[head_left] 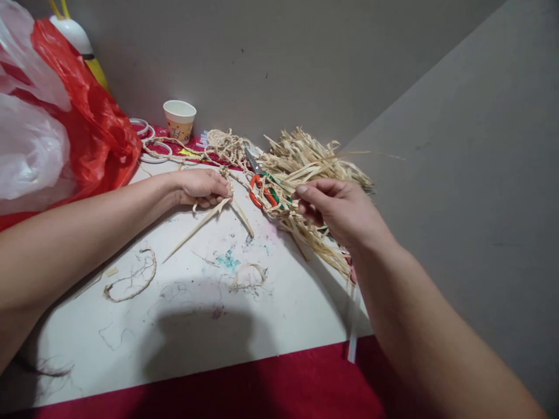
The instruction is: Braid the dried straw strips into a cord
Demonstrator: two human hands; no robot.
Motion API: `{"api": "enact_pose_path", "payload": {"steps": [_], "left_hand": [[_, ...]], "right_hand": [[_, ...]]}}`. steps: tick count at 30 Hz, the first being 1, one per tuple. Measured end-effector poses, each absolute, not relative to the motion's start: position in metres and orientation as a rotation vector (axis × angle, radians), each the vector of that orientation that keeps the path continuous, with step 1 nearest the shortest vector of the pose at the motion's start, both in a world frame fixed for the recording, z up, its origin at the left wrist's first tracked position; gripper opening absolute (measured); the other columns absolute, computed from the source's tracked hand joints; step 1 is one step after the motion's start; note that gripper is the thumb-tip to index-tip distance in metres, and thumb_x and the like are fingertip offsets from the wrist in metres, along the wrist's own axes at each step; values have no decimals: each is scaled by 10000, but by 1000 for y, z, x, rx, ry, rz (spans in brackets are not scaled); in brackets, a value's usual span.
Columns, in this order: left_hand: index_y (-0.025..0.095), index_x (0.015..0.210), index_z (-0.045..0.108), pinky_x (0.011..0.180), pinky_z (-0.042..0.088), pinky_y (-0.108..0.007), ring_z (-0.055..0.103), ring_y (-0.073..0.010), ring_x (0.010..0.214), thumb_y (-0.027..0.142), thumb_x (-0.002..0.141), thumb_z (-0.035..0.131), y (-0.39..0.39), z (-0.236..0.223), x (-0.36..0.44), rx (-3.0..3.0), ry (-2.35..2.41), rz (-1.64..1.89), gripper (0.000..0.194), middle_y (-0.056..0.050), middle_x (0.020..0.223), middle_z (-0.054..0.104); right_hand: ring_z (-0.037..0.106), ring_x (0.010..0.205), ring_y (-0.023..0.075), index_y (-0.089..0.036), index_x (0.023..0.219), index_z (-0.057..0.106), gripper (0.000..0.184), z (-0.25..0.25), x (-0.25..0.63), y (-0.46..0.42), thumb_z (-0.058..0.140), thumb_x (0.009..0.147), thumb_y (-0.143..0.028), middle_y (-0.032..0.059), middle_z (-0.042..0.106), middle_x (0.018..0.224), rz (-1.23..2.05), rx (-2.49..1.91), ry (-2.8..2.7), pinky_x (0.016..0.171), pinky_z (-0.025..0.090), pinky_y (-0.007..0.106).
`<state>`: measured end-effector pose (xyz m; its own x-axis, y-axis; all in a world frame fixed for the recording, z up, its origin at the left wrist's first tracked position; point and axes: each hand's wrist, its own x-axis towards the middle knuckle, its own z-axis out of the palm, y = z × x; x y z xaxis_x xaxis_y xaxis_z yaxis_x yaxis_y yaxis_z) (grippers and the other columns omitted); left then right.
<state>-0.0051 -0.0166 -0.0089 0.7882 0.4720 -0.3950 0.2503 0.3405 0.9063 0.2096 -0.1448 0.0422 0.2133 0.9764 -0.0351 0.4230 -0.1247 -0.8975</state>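
Note:
My left hand (205, 187) is closed in a pinch around the end of a braided straw cord (238, 176). Two loose straw ends (196, 233) fan out below those fingers over the white board. At the edge of a heap of dry straw (305, 157), my right hand (338, 209) has thumb and forefinger pressed together on a straw strand (283, 185); its other fingers curl under. Between the hands lie scissors (257, 189) with orange and green handles, partly covered by straw. A coil of finished braid (227, 145) rests behind them.
A paper cup (180, 121) stands at the back beside white rings (152, 152). Red and clear plastic bags (87, 116) bulge at the left. A short curved braid piece (151, 273) and fibre scraps (251, 276) lie on the white board (297, 326). A grey wall (262, 70) rises behind.

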Motion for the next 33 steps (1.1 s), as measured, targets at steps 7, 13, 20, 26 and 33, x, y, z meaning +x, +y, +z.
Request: {"api": "enact_pose_path", "payload": {"steps": [7, 13, 20, 26, 33], "left_hand": [[110, 614, 550, 324, 150, -124, 215, -3, 344, 175, 741, 644, -14, -7, -10, 1211, 673, 156, 171, 75, 423, 300], [130, 623, 530, 341, 138, -138, 205, -6, 361, 239, 740, 654, -11, -9, -14, 1251, 650, 158, 202, 70, 443, 327], [130, 645, 546, 345, 120, -145, 171, -4, 367, 285, 731, 672, -8, -11, -14, 1260, 629, 150, 217, 82, 441, 305], [130, 627, 534, 349, 115, -142, 166, -4, 371, 283, 714, 687, -8, -10, -15, 1227, 632, 137, 233, 85, 437, 294], [121, 640, 545, 348, 113, -137, 176, 4, 375, 282, 690, 706, -10, -7, -16, 1242, 638, 139, 233, 62, 480, 378]], "right_hand": [[379, 325, 39, -131, 857, 632, 167, 20, 182, -129, 614, 788, -282, -49, 524, 448, 1225, -1672, -1304, 329, 263, 162], [293, 250, 37, -140, 596, 518, 226, 6, 138, -113, 508, 820, -169, -64, 437, 332, 1362, -1710, -1373, 290, 200, 174], [389, 335, 36, -114, 691, 629, 180, 34, 197, -136, 592, 781, -265, -48, 520, 432, 1558, -1701, -1701, 327, 282, 149], [374, 331, 26, -130, 692, 557, 114, 45, 266, -117, 644, 727, -195, -31, 545, 490, 765, -1625, -864, 299, 237, 139], [416, 394, 12, -170, 822, 509, 118, 52, 294, -66, 608, 771, -210, -47, 583, 646, 653, -1384, -718, 345, 288, 120]]}}
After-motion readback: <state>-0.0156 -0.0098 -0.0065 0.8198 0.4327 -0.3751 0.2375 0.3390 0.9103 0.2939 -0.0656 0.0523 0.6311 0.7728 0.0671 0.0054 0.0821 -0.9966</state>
